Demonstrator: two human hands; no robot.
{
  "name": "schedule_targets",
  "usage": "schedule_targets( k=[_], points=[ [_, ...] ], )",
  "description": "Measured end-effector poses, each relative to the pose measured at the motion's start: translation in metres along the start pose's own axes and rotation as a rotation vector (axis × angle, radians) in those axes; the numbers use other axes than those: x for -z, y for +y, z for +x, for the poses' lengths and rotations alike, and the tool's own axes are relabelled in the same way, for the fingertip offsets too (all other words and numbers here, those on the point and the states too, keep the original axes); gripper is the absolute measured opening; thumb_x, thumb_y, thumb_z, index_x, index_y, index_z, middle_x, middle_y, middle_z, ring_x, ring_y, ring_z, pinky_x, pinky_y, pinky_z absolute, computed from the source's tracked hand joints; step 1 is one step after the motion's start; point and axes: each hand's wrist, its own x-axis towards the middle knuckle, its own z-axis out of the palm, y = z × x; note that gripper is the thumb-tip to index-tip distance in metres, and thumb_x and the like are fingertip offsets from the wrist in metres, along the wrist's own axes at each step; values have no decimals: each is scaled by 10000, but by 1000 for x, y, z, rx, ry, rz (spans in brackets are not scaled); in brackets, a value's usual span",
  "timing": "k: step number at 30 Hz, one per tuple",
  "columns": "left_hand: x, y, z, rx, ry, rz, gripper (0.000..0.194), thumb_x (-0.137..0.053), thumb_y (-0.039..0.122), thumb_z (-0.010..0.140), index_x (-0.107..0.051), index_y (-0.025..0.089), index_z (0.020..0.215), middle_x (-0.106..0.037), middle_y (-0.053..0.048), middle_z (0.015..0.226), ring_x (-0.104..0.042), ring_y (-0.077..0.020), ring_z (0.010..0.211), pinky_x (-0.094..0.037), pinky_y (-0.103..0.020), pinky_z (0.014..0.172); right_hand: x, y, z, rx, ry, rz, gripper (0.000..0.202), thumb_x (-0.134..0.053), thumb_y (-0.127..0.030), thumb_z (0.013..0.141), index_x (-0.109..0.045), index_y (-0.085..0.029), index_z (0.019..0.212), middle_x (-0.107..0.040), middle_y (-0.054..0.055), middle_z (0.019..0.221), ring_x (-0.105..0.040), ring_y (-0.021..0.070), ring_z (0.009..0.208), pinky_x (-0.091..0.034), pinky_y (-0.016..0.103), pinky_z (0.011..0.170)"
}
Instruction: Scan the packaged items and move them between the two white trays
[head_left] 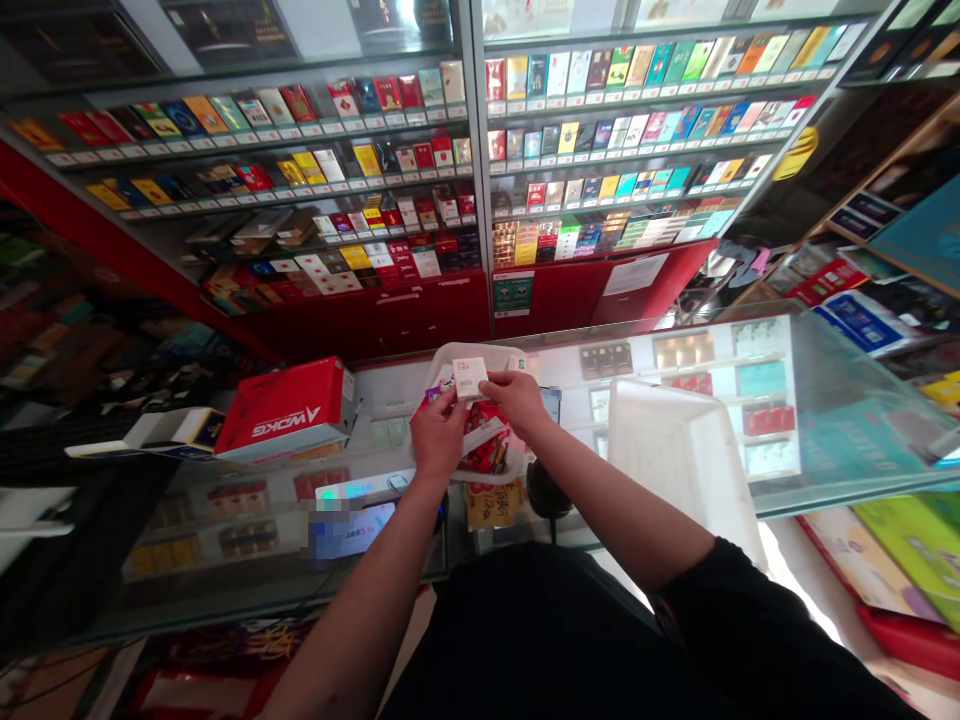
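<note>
A small white box [469,378] with faint reddish print is held over a translucent plastic bin [517,467]. My right hand [516,402] pinches the box at its right edge with thumb and fingers. On the other side, my left hand [439,437] has its closed fingertips at the lower left corner of the box. Inside the bin lie red wrapped packets [491,452], a white strip-like piece [484,434] and a purple wrapper [433,394]. My hands hide part of the contents.
A glass counter [825,480] spans the view. On it stand a red carton [281,408], a lit payment device [352,530], a dark round object [547,492] and a white foam box [675,450]. Shelves [480,120] of cigarette packs rise behind.
</note>
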Motion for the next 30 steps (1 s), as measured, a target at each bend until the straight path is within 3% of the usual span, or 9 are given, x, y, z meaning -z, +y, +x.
schedule_targets(
  k=[3, 8, 16, 22, 24, 27, 30],
  points=[
    [-5, 8, -5, -5, -19, -35, 333, -686, 299, 965, -798, 260, 1276, -838, -41, 1097, -782, -235, 989, -593, -330, 905, 19, -8, -15, 26, 87, 17, 332, -726, -419, 865, -836, -186, 1074, -839, 57, 1034, -774, 238, 986, -585, 326, 917],
    [-15, 21, -13, -54, -83, -63, 328, -670, 307, 979, -788, 280, 1283, -836, -22, 1125, -781, -222, 990, -589, -334, 937, 43, -12, -41, 105, 81, -2, 355, -659, -345, 900, -818, -237, 1199, -837, 17, 1101, -773, 219, 1011, -594, 317, 921],
    [-35, 34, -22, -127, -195, -104, 331, -665, 269, 974, -785, 259, 1282, -829, -20, 1169, -778, -226, 1029, -588, -345, 978, 58, 10, -55, -96, 231, 196, 414, -674, -380, 858, -794, -159, 1187, -834, 69, 933, -788, 218, 836, -633, 337, 808],
    [-48, 41, -25, -189, -293, -18, 377, -638, 250, 981, -759, 257, 1339, -807, -50, 1247, -761, -259, 1126, -587, -416, 1051, 80, 14, -69, -35, 279, 109, 349, -680, -374, 865, -840, -196, 1120, -826, 42, 847, -779, 232, 831, -625, 345, 809],
    [-53, 42, -26, -283, -311, 8, 424, -613, 225, 978, -726, 248, 1386, -742, -63, 1393, -689, -272, 1303, -527, -453, 1162, 88, 14, -75, -24, 298, 54, 351, -657, -374, 892, -844, -216, 1144, -839, 39, 920, -780, 238, 870, -623, 355, 837],
    [-60, 41, -27, -412, -362, 44, 547, -580, 158, 937, -644, 207, 1478, -557, -85, 1617, -459, -286, 1552, -334, -524, 1318, 96, 16, -81, 21, 336, -10, 364, -607, -341, 922, -834, -248, 1191, -837, 24, 1106, -770, 246, 1002, -608, 374, 933],
    [-65, 40, -27, -437, -440, 68, 659, -540, 121, 906, -550, 172, 1562, -418, -113, 1709, -318, -307, 1627, -213, -588, 1351, 101, 24, -86, 79, 301, -61, 476, -540, -197, 878, -801, -266, 1270, -815, -3, 1210, -751, 241, 1102, -586, 382, 1019]
  ],
)
